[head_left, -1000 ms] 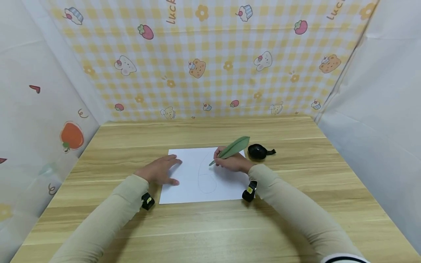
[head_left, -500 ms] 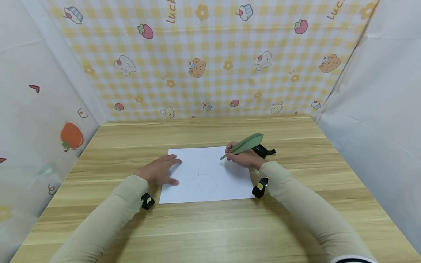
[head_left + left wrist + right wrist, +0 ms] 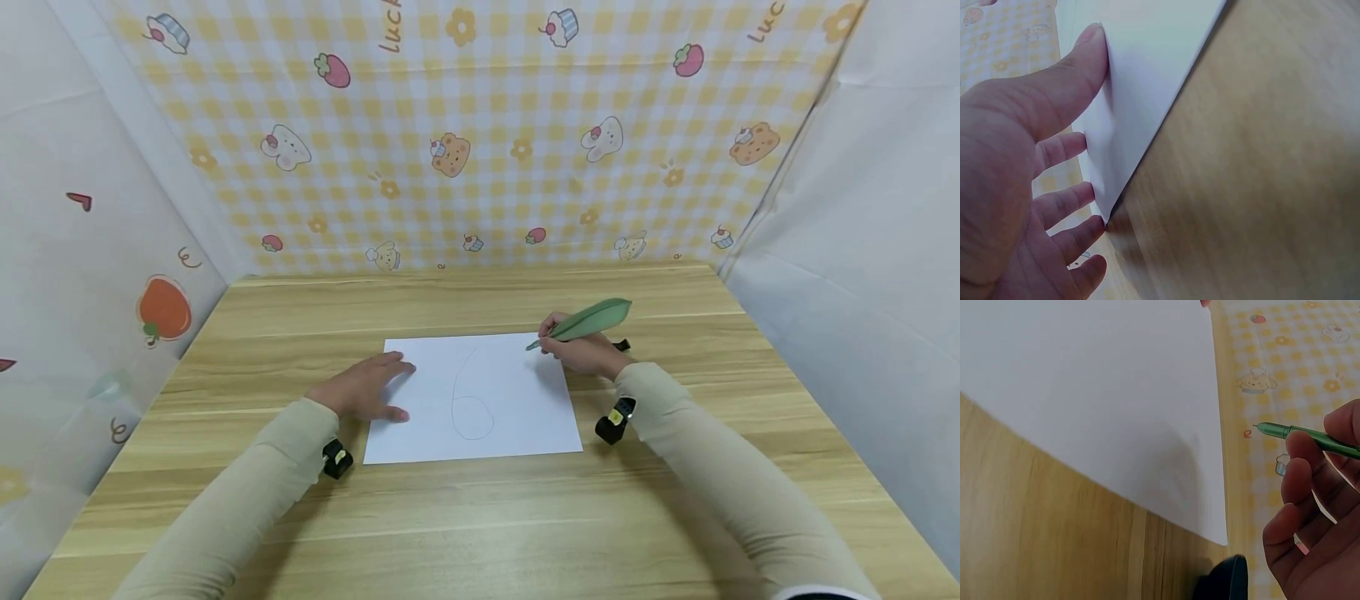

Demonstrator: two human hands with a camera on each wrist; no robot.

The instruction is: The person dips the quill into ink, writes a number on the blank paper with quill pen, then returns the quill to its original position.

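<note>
A white sheet of paper [image 3: 525,421] lies on the wooden table, bearing a thin drawn line shaped like a 6. My left hand [image 3: 363,389] rests on the sheet's left edge, fingers and thumb spread; the left wrist view shows the thumb [image 3: 1088,59] on the paper. Over the sheet's far right corner, my right hand [image 3: 588,353] pinches a green leaf-shaped pen [image 3: 596,318]. Its bare writing tip points left, and in the right wrist view the pen [image 3: 1275,430] appears lifted off the paper.
Behind the right hand sits a dark rounded object, mostly hidden; its black tail [image 3: 622,345] sticks out, and a dark rim [image 3: 1229,578] shows in the right wrist view. A yellow checked cloth [image 3: 487,108] stands at the table's back, with pale sheets at both sides.
My right hand has moved right and away from me with the pen, off the drawn line toward the sheet's far right corner, covering most of the black object. The left hand stayed put.
</note>
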